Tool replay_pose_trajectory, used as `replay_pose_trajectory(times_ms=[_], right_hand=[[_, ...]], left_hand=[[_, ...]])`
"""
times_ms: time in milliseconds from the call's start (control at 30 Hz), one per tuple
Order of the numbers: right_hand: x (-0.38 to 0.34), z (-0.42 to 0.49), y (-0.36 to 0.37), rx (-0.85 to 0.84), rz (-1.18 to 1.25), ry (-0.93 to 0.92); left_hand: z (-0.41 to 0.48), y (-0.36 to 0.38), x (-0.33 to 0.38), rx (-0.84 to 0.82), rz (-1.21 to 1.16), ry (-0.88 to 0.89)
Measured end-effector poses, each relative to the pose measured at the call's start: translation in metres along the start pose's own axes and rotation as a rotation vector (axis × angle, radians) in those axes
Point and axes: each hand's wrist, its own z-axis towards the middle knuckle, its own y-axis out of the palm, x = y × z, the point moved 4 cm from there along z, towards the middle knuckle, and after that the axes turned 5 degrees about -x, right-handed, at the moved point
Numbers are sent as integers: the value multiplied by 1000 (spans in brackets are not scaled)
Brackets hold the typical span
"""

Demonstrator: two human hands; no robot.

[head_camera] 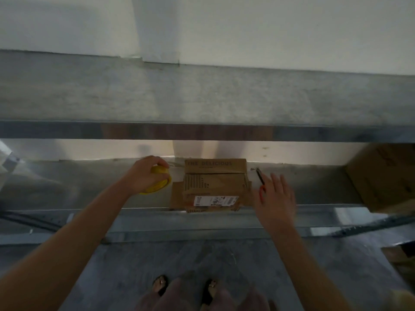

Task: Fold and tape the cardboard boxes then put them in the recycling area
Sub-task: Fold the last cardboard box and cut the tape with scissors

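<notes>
A flattened brown cardboard box (211, 187) with a white shipping label lies on the lower metal shelf (89, 182), its front edge slightly over the shelf lip. To the left of the box, my left hand (143, 173) grips a yellow tape roll (158, 186) from above. Scissors (260, 176) with dark blades and a red handle lie just right of the box. My right hand (276, 198) hovers over their handle with fingers straight and spread. The image is blurred, and I cannot tell whether this hand touches the scissors.
A large closed cardboard box (386, 176) stands on the same shelf at the far right. An upper metal shelf (202, 97) runs across above, against a white wall. More cardboard (402, 259) sits on the grey floor at right. My sandalled feet (160, 285) stand below the shelf.
</notes>
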Motion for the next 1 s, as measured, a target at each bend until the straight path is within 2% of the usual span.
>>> replay_pose_trajectory(times_ms=[167,267,367,433,533,733,900,1000], right_hand=[[-101,-13,-10,58,104,-170],[-157,-7,7,8,220,-153],[-189,0,34,-63,259,-39],[-195,1,50,-87,198,46],[-197,4,58,-38,155,96],[-197,9,63,-35,84,123],[-193,9,63,-45,47,107],[-193,11,62,-42,36,95]], left_hand=[[7,-7,-6,-81,-39,51],[10,-5,-12,-116,-66,53],[10,2,-19,-159,-116,64],[11,5,-24,-170,-143,67],[15,9,-29,-141,-161,65],[24,15,-31,-138,-118,80],[32,4,-39,-120,50,143],[33,-8,-53,-125,6,145]])
